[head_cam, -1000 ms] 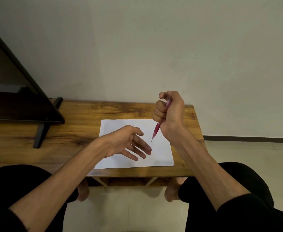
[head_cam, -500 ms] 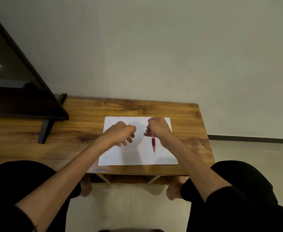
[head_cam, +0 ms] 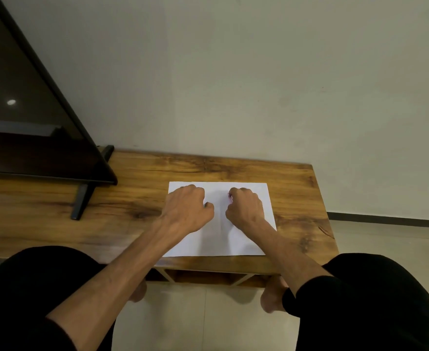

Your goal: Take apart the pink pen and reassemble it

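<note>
Head view, nearest first: two knees in black cloth fill the lower corners, with bare feet on the pale floor tiles between them, partly tucked under the table's front edge. Both forearms reach forward from the knees over the wooden table and onto a white sheet of paper lying near its right end.

On the paper the left hand rests knuckles up, fingers curled under into a loose fist, thumb tip showing at its right side; nothing can be seen in it. Just beside it, with a narrow strip of paper between them, the right hand is curled the same way. At the far inner edge of its fingers a small speck of pink shows, the only visible part of the pen; the rest is hidden under the fist, so the fingers appear closed around it, and whether the pen is whole or in parts cannot be told.

Farther left on the table stands a dark screen on a black foot. Behind everything is a plain pale wall.
</note>
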